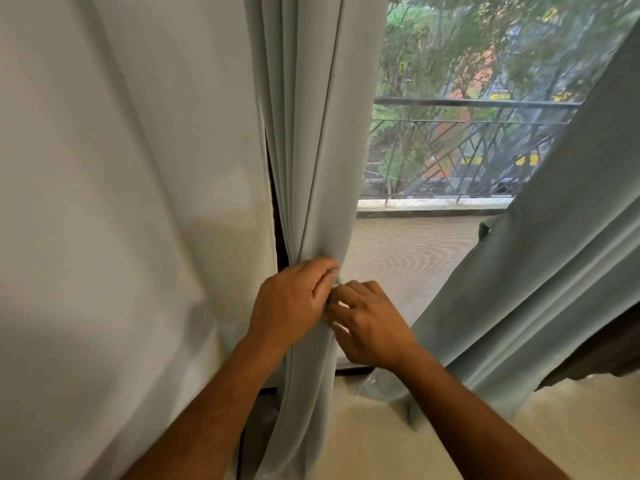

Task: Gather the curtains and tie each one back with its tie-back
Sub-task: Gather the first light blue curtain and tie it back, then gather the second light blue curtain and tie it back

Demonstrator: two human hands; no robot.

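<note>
The left curtain [311,140], pale grey-green, hangs bunched into narrow folds beside the window. My left hand [291,299] presses against the front of the bunch at its narrowest point, fingers curled around it. My right hand [367,323] meets it from the right, fingertips pinching a small strip of the same cloth, the tie-back [334,280], mostly hidden between the two hands. The right curtain [554,254] slants down from the upper right, pulled aside, with a short cloth tab showing on its inner edge.
A plain pale wall [121,202] fills the left side. Between the curtains is the window [450,133] with a metal railing and trees outside. A dark window frame edge shows behind the left curtain. A cream surface [571,427] lies at the lower right.
</note>
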